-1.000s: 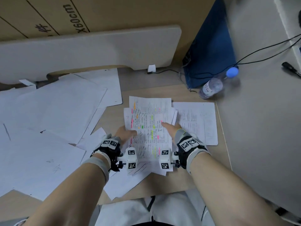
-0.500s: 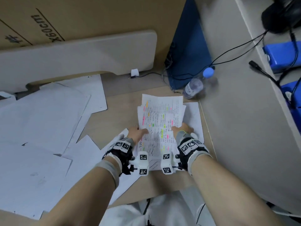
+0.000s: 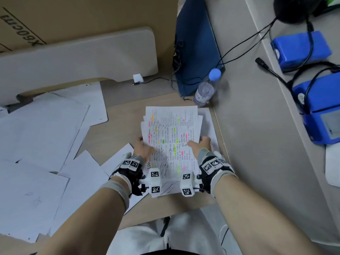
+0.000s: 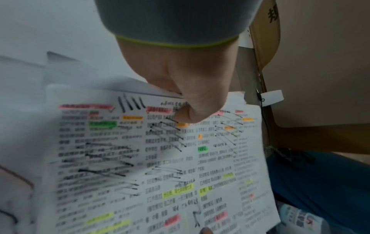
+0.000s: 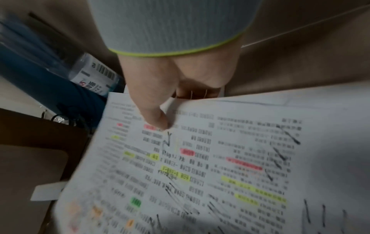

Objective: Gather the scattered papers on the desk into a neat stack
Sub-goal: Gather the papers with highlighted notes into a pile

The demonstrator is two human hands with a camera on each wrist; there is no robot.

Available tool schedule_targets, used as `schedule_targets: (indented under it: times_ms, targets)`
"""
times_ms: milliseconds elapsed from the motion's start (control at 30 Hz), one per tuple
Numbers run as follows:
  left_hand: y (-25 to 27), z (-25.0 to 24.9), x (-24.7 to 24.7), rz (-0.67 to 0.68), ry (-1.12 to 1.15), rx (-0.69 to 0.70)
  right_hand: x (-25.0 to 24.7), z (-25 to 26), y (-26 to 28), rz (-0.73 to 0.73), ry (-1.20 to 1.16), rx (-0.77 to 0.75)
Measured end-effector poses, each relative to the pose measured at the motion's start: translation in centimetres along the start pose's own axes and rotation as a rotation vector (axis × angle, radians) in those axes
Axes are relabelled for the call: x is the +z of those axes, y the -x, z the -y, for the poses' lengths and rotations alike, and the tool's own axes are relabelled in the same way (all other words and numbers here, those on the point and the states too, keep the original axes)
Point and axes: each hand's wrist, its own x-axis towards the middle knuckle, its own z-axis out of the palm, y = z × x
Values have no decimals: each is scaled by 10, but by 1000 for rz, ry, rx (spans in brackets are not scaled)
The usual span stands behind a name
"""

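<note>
A small stack of printed, highlighted papers (image 3: 172, 137) is held over the right part of the wooden desk (image 3: 121, 115). My left hand (image 3: 144, 150) grips its left edge, thumb on top (image 4: 186, 115), fingers underneath. My right hand (image 3: 199, 144) grips the right edge the same way, thumb (image 5: 158, 120) pressing the top sheet. The sheets are slightly fanned at the far end. One white sheet (image 3: 209, 129) lies under the stack at the right. Many blank-side papers (image 3: 42, 137) lie scattered over the left of the desk.
A clear water bottle (image 3: 206, 89) with a blue cap stands just beyond the stack, beside a blue bag (image 3: 195, 52). A beige board (image 3: 73, 57) and a cardboard box (image 3: 82, 13) stand behind. Blue devices (image 3: 301, 48) with black cables sit at the far right.
Both hands have shifted from lying on top of the stack to gripping its side edges, and the stack has moved right, over the lone sheet. The view has swung right.
</note>
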Motion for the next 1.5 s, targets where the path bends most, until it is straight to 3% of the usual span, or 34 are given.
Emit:
schedule_targets:
  times_ms: [100, 200, 267, 333, 400, 533, 633, 733, 867, 1033, 1267, 1500]
  targets:
    - [-11, 5, 0, -54, -55, -41, -6, 4, -10, -146, 46, -28]
    - [-19, 7, -4, -133, -52, -79, -12, 6, -13, -249, 181, 90]
    - [-22, 10, -10, -175, -60, -97, -15, 3, -10, -214, 287, 138]
    - [-25, 16, -18, -211, -57, -106, -11, 0, -8, -209, 378, 73]
    - [-26, 22, -25, -224, -63, -128, -5, 5, -9, -155, 372, -7]
    - [-25, 27, -43, -212, -94, -157, 8, 26, -1, 111, 308, 13]
    - [-21, 28, -55, -212, -65, -162, 17, 30, 4, 149, 246, -82]
    - [-23, 33, -69, -122, 5, -136, 31, 39, 15, 190, 189, -152]
    - [-30, 47, -88, -4, 53, -222, 46, 57, 33, 195, 100, -227]
    - [-18, 53, -100, 19, 115, -203, 54, 78, 42, 53, -2, -361]
    - [-40, 54, -141, -253, 153, -180, 85, 107, 63, -41, -64, -462]
    - [-46, 44, -171, -175, 323, -163, 103, 128, 76, -100, 30, -478]
